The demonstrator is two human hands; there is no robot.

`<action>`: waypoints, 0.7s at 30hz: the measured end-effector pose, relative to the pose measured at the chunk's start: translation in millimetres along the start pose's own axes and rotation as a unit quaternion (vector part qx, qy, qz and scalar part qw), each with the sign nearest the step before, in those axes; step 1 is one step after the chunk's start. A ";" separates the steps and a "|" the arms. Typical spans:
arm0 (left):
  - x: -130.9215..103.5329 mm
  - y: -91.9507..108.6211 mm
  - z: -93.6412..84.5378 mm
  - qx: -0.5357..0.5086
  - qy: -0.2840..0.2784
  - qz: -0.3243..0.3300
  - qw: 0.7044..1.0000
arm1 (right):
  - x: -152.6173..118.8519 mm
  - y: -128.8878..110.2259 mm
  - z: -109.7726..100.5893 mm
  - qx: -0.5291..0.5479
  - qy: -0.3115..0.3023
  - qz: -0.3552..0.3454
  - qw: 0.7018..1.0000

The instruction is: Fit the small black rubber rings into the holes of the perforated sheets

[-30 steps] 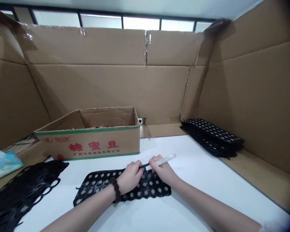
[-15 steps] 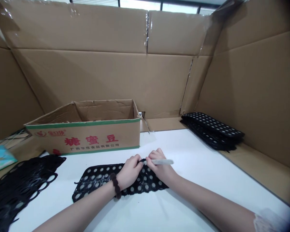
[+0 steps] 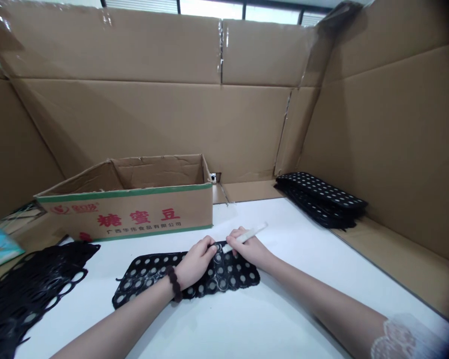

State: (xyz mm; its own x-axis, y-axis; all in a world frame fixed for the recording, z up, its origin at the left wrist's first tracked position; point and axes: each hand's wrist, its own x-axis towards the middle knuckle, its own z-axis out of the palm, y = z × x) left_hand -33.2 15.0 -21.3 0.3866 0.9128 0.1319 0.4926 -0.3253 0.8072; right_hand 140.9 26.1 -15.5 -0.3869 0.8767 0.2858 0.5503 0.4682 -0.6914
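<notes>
A black rubbery mat point(image 3: 220, 273) with rows of pale round dots lies on the white table in front of me. My left hand point(image 3: 196, 262) pinches the mat's far edge near its middle, fingers closed; a dark beaded band circles that wrist. In my right hand point(image 3: 249, 247) is a slim white pen-like tool point(image 3: 243, 240), its back end pointing up and right. The tool's front end meets the mat beside a dot near my left thumb; the exact tip is too small to make out.
A tangled pile of black ringed scrap point(image 3: 33, 284) lies at the left, by a blue-green packet point(image 3: 0, 248). An open cardboard box point(image 3: 153, 212) stands behind the mat. Stacked black dotted mats point(image 3: 322, 197) rest at the back right. Tall cardboard walls point(image 3: 153, 119) surround the table point(image 3: 224, 329).
My right hand has turned the white tool, so its back end points more upward and its front end angles down onto the mat. My left hand keeps its grip; the view has shifted slightly.
</notes>
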 end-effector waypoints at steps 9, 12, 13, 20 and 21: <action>-1.2 2.1 -10.4 -0.070 -0.088 0.018 0.993 | -5.1 -2.2 -1.9 0.021 -0.022 -0.015 0.999; -1.5 3.8 -11.4 -0.094 -0.091 0.017 0.991 | -6.2 -0.5 0.0 0.010 -0.008 -0.028 1.000; -1.4 3.8 -11.1 -0.110 -0.093 0.009 0.989 | -6.4 0.0 0.6 0.003 -0.009 -0.039 0.999; -1.4 4.6 -7.5 -0.183 -0.069 -0.070 0.978 | -6.7 0.1 8.2 -0.036 0.020 -0.074 0.996; -1.4 5.5 -7.5 -0.192 -0.064 -0.077 0.976 | -6.8 -0.5 8.6 -0.046 0.027 -0.081 0.995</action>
State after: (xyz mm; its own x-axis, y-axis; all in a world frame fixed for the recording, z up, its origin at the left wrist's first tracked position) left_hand -36.8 13.8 -12.7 0.4375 0.8970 -0.0624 0.2344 -0.0468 0.9710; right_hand 136.8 18.9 -22.8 -0.4379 0.7922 0.4251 0.5495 0.6101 -0.5709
